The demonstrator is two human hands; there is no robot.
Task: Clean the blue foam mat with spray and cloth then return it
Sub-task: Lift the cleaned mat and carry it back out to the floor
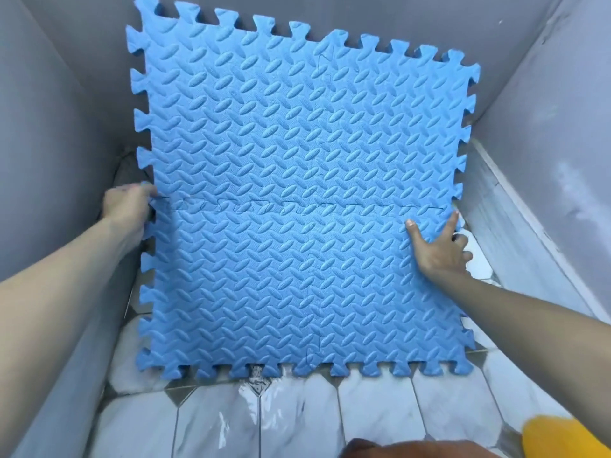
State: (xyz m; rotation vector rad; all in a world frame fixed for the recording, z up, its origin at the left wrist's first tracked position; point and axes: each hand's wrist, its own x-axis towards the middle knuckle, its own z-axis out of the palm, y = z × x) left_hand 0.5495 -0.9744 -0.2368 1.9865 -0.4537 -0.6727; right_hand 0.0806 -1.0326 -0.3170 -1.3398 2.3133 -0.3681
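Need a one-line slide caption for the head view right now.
Both hands, left and right, hold a blue foam mat by its side edges above a tiled floor.
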